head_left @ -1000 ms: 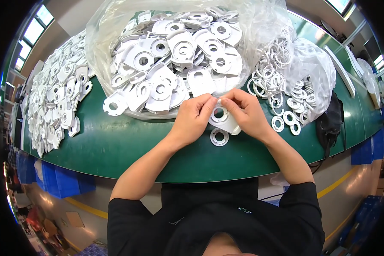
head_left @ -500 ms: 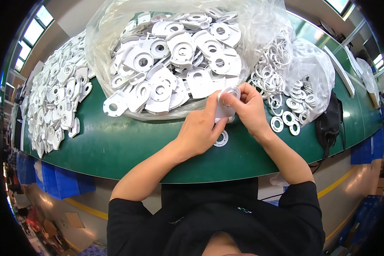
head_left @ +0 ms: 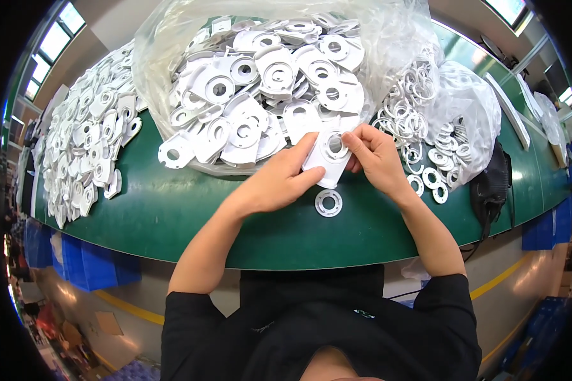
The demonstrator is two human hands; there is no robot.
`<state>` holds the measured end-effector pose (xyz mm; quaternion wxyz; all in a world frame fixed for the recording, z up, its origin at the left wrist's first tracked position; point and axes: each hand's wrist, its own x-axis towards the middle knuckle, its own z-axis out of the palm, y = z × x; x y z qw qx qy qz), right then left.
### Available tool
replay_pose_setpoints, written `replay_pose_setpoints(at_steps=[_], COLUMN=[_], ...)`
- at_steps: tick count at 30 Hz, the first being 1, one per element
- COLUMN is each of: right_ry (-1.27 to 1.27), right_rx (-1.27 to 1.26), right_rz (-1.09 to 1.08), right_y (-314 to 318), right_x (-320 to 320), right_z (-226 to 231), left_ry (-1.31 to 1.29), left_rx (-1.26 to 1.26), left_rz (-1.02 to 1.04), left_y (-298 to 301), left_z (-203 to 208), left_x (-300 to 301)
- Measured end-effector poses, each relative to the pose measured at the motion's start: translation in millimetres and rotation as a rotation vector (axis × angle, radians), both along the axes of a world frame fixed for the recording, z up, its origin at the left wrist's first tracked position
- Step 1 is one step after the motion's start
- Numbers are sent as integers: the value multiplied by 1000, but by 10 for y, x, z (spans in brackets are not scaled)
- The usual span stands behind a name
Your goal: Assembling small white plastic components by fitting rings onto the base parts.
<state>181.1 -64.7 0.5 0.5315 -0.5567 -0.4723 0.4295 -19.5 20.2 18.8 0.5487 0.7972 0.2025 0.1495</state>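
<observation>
Between both hands is a white plastic plate (head_left: 318, 173) with a round hole near its far end. My left hand (head_left: 283, 178) grips the plate's left side, thumb on top. My right hand (head_left: 376, 159) is closed on its right edge, with the thumb beside the hole's rim; its other fingers are partly hidden underneath. A flat white ring (head_left: 328, 203) lies on the green table just nearer than the plate. Beyond my hands, an open clear plastic bag (head_left: 152, 95) holds a heap of similar white plates (head_left: 245, 130).
Another pile of white plates (head_left: 86, 152) spreads over the table (head_left: 171, 216) at left. White rings (head_left: 403, 124) and a plastic bag (head_left: 483, 95) with more rings lie to the right, near a black bag (head_left: 492, 184). Blue bins (head_left: 102, 263) stand below the table's left edge.
The plate has turned from steeply tilted to lying flatter, its holed face showing. My left hand has shifted slightly left and nearer, uncovering the ring on the table.
</observation>
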Motion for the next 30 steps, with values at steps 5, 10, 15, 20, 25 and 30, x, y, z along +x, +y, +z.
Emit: replay_pose_setpoints(at_steps=[5,10,15,20,25,30], right_ry=[-260,-352,-411,-867,-931,-1113], right_rx=[64,127,254,297,-216,-326], right_rz=[-44,-197,-338,-606,-487,-520], right_y=[-9,-10,19,-71,-359,-501], right_x=[-41,95,287,841,1285,1441], right_z=[-27,92,244,383,419,354], left_ry=[166,-781,-509,322,346,339], left_rx=[-172,-114,225,570,910,738], left_rz=[202,678,1061,628,536,664], left_y=[370,1229,1189,615,444,454], left_z=[263,625,767,488,86,201], left_x=[-373,-965,-1120,-853,-670,-638])
